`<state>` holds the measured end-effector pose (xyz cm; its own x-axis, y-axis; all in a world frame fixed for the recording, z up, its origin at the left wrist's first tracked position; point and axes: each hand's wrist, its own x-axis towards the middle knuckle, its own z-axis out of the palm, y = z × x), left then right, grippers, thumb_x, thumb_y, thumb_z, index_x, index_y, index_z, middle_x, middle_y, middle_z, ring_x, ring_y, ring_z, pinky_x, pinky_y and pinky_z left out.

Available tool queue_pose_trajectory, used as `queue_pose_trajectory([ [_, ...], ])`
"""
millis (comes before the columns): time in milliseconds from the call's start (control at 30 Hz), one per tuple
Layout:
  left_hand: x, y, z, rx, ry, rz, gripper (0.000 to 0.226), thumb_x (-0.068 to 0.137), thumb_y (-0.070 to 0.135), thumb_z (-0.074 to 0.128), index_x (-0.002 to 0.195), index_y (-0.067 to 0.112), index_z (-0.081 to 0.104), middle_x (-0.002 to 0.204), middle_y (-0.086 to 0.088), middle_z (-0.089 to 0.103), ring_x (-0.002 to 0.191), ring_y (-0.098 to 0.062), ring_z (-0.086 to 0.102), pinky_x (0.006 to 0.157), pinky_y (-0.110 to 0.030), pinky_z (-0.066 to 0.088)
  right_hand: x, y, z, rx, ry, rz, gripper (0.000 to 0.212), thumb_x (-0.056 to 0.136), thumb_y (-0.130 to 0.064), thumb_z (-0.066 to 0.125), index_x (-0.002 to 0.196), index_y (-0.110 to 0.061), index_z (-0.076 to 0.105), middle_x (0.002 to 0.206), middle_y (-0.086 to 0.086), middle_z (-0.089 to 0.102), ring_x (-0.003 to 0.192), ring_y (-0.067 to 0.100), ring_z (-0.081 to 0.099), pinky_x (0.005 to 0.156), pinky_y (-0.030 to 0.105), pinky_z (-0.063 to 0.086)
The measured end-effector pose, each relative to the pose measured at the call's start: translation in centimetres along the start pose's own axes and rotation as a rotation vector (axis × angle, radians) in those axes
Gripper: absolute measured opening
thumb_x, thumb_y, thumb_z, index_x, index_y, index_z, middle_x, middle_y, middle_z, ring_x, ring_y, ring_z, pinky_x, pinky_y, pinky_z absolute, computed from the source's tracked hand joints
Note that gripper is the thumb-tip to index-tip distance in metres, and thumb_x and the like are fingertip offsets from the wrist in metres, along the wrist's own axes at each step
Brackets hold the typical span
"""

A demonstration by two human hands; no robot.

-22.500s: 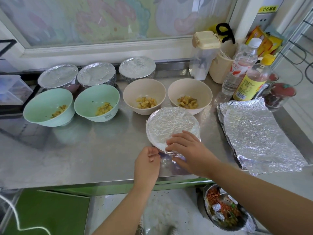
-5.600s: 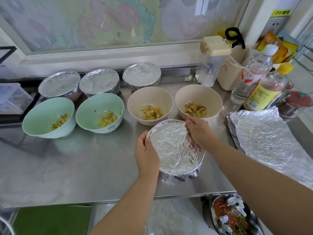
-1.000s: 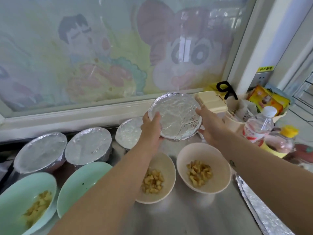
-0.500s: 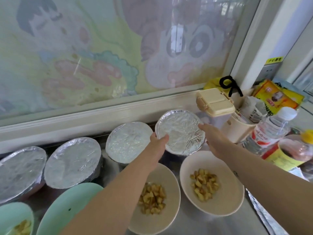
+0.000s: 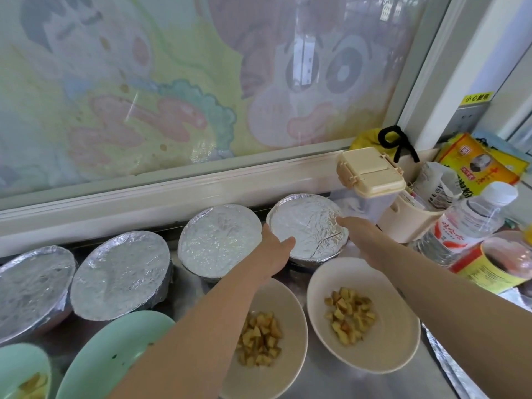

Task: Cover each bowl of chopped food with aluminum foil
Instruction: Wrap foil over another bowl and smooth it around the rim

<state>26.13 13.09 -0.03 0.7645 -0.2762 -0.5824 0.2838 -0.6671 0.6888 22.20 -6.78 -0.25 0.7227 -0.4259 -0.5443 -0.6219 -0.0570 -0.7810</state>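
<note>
Steel counter (image 5: 322, 383) below cartoon window (image 5: 172, 82); foil-covered bowl (image 5: 309, 226), frame centre, between our hands: left hand (image 5: 273, 250) grips rim, right hand (image 5: 358, 234) touches rim, hold unclear

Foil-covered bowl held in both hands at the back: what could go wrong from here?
1. The right hand sits close beside the cream-lidded container; pulling back carelessly might knock it over.
2. The left forearm crosses above an open beige bowl; lowering it could catch the rim and spill the chopped food.
3. The thumb of the left hand lies on top of the foil-covered bowl; pressing there might dent or tear the foil.
</note>
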Motion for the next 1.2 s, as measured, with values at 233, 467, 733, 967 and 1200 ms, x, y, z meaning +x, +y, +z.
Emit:
queue_pose_trajectory([
  [233,-1.1,0.2,-0.2,0.155,0.042,0.088,0.079,0.102,0.035,0.043,0.16,0.02,-0.01,0.116,-0.015,0.064,0.074,-0.018,0.058,0.066,-0.03,0.044,-0.9,0.0,0.0,-0.224,-0.025,-0.027,0.06,0.106,-0.044,0.047,0.151,-0.006,0.039,0.145,0.011,0.051,0.123,0.027,0.049,0.101,0.035,0.037],
  [467,-6.0,-0.4,0.1,0.274,0.112,0.245,0.058,0.105,0.031,0.043,0.158,0.02,0.023,0.142,-0.004,0.054,0.123,-0.02,0.055,0.096,-0.028,0.04,-4.4,2.0,-2.3,-0.444,-0.011,-0.201,0.045,0.109,-0.037,0.04,0.135,-0.005,0.058,0.137,0.013,0.059,0.115,0.025,0.053,0.096,0.037,0.039],
  [733,-13.9,-4.0,5.4,0.105,0.242,0.472,0.033,0.1,0.03,0.051,0.132,0.033,0.057,0.128,0.015,0.064,0.116,-0.005,0.06,0.105,-0.038,0.047,-12.0,6.7,-5.5,-0.386,0.138,-0.381,0.027,0.101,-0.032,0.057,0.124,-0.025,0.069,0.113,-0.006,0.071,0.102,0.016,0.064,0.086,0.033,0.047],
  [967,-19.0,-7.2,12.2,0.169,0.338,0.492,0.024,0.102,0.026,0.052,0.121,0.028,0.067,0.115,0.013,0.069,0.102,-0.006,0.064,0.091,-0.027,0.05,-16.7,16.0,-9.5,-0.366,0.266,-0.376,0.017,0.096,-0.025,0.064,0.111,-0.025,0.074,0.105,-0.002,0.074,0.102,0.019,0.066,0.087,0.031,0.047],
  [1200,-19.9,-10.3,19.9,0.219,0.194,0.409,0.023,0.1,0.024,0.053,0.117,0.026,0.068,0.115,0.005,0.071,0.102,-0.012,0.065,0.092,-0.028,0.049,-18.2,26.5,-16.3,-0.924,0.279,-0.095,0.073,0.087,-0.051,0.069,0.152,-0.033,0.04,0.16,0.001,0.035,0.146,0.03,0.033,0.118,0.055,0.031],
])
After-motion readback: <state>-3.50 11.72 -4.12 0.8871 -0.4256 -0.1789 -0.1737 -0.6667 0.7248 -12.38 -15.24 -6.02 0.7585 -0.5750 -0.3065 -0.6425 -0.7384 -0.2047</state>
